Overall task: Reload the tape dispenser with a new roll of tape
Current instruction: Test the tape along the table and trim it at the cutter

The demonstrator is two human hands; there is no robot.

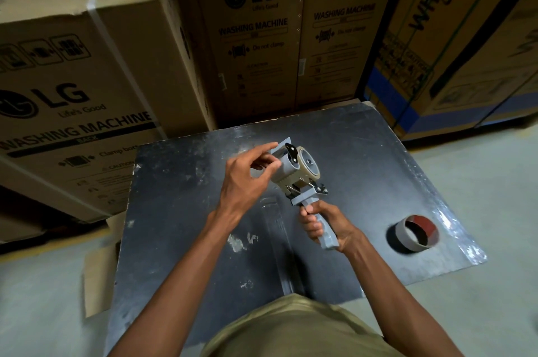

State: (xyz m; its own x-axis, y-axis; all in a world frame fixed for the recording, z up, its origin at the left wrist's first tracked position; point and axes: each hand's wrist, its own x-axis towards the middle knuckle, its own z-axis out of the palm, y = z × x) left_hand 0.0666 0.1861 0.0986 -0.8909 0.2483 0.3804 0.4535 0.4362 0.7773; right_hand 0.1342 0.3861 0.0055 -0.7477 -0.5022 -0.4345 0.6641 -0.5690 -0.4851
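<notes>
Right hand (321,224) wrapped around dispenser (297,173) handle, mid-frame. Left hand (247,179) half-open, fingertips seemingly pinching tape at roll (305,166). Empty core (414,233) lower right.

A warehouse or appliance stockroom, judging by what is crowding the view. Standing in tall stacks at the back: large brown corrugated cardboard cartons printed "LG Life's Good" and "WASHING MACHINE" (256,36), with handling pictograms and "Do not clamp" marks. Sitting to the left: another brown LG washing-machine carton (72,112), banded with a pale plastic strap. Leaning in at the right: a brown and blue Whirlpool carton (454,45) bound with green strapping. Showing underneath: a bare pale grey concrete floor (489,292). Serving as a work surface: a scuffed, dark, glossy flat board (180,211) lying over flattened brown cardboard (97,284). Dim light throughout.
</notes>
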